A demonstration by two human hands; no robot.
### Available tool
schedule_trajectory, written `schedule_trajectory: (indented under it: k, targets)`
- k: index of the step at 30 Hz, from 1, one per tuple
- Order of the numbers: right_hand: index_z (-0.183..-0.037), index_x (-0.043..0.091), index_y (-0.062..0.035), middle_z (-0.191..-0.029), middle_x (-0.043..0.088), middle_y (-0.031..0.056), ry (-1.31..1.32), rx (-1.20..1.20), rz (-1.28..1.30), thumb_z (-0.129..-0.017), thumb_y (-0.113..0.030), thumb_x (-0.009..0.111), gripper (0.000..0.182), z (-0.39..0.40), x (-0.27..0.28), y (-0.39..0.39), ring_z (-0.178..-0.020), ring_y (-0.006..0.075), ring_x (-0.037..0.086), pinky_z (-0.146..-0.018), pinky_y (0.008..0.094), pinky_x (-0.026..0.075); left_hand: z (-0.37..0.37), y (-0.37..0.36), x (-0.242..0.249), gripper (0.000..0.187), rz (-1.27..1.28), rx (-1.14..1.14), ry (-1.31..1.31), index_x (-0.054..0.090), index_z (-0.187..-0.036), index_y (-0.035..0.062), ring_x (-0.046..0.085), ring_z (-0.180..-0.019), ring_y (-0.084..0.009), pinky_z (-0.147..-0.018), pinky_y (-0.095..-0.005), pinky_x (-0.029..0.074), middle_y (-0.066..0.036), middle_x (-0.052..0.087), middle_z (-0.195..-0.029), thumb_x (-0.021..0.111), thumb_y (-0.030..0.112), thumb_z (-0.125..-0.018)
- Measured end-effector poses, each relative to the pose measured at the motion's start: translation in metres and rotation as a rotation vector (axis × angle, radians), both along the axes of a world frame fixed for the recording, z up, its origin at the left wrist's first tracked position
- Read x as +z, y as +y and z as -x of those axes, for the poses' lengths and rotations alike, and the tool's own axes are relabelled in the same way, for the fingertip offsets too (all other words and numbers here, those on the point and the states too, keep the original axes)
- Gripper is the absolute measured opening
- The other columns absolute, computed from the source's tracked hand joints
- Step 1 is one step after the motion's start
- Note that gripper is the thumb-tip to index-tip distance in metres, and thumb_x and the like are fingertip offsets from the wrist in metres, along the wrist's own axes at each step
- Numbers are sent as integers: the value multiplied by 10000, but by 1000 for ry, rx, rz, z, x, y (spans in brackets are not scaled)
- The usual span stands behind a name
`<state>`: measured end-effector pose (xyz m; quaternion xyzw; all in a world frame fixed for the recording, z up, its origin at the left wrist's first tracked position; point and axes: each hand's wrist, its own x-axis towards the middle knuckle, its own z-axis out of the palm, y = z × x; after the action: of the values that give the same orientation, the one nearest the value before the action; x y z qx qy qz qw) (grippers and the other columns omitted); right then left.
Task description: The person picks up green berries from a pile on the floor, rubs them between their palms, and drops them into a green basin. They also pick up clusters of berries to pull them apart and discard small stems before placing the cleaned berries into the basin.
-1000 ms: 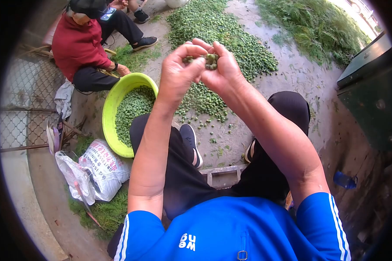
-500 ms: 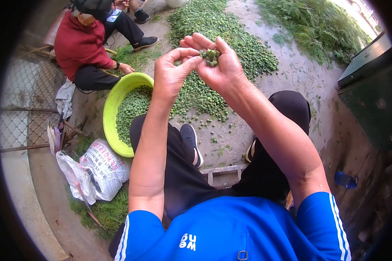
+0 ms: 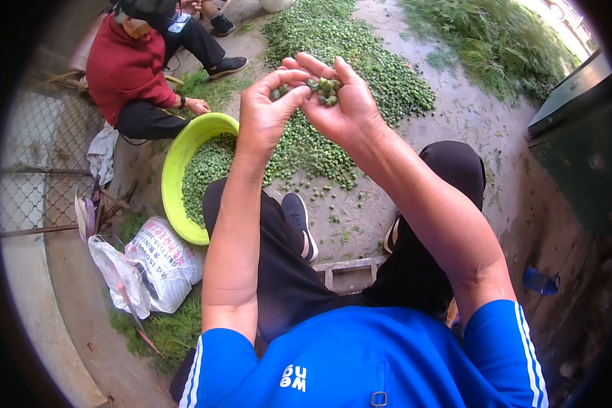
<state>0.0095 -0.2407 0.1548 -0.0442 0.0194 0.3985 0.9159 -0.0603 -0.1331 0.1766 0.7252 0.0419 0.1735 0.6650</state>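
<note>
Over the floor, my right hand (image 3: 350, 112) is cupped palm up with several small green round fruits (image 3: 328, 92) lying in it. My left hand (image 3: 264, 112) is beside it, its fingers curled and its thumb bent inward. Small green fruits (image 3: 279, 91) show between the left thumb and fingers. The fingertips of both hands meet or overlap; exact contact is hard to make out. Beyond and beneath the hands spreads a large pile of the same green fruits (image 3: 319, 146). A yellow-green basin (image 3: 172, 178), partly filled with green fruits, stands left of my left forearm.
A person in a red top (image 3: 126, 71) sits at the upper left, one hand near the basin's rim. Feathery green stalks (image 3: 489, 44) are heaped at the upper right. White sacks (image 3: 163, 262) lie at the left. A dark green box (image 3: 581, 146) and blue bottle (image 3: 540, 280) are right.
My left thumb and fingers have drawn slightly left from the right palm. More of the green fruits in both hands now shows. My right hand has barely moved.
</note>
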Motion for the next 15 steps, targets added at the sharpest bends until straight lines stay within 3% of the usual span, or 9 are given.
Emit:
schedule_trajectory:
  k: [1,3,5,8,12,14,15]
  targets:
    - [-1206,496,92,-1249,513,266,-18,0,-5,-1024,-382,235,572,0,0,1,-1136,287,516,-1020,429,416,-3,1,-5,110,0,0,0,665,-938,1,587,-797,-84,-753,-210,475,-38,645,-899,673,19,-830]
    - [-1209,494,93,-1246,515,264,-13,-2,0,-1024,-385,233,575,1,0,0,-1137,282,516,-1015,422,420,-6,1,-8,109,-448,97,-118,661,-929,-1,580,-790,-75,-729,-210,472,-10,643,-890,682,27,-826]
    - [-1212,492,94,-1242,517,262,-8,-5,8,-1025,-388,232,579,2,2,-2,-1138,277,515,-1010,416,423,-3,0,-5,97,-403,118,-23,655,-922,-4,582,-796,-73,-733,-213,469,-13,646,-890,677,34,-835]
    - [-1218,491,90,-1235,521,256,11,-4,12,-1026,-390,230,579,1,3,-3,-1142,278,509,-1010,409,424,1,2,0,71,114,21,1,652,-899,-6,583,-816,-71,-746,-215,469,-25,643,-890,665,45,-851]
    - [-1224,487,86,-1233,522,251,2,18,7,-1027,-390,232,576,1,1,-2,-1109,278,520,-991,408,432,1,3,2,109,15,-1,0,655,-930,15,577,-813,-73,-747,-220,471,-18,641,-896,684,52,-832]
    - [-1231,482,86,-1235,521,250,-11,19,16,-1027,-391,231,576,1,1,-1,-1094,279,524,-985,405,434,-3,4,-7,194,-506,66,-139,653,-981,40,573,-793,-85,-737,-233,477,-17,636,-884,713,61,-798]
    - [-1239,473,86,-1236,519,251,-44,10,31,-1027,-389,229,575,1,1,-1,-1083,282,528,-987,405,430,-2,3,-6,194,-505,66,-138,653,-981,40,573,-793,-85,-737,-233,477,-17,636,-884,713,61,-798]
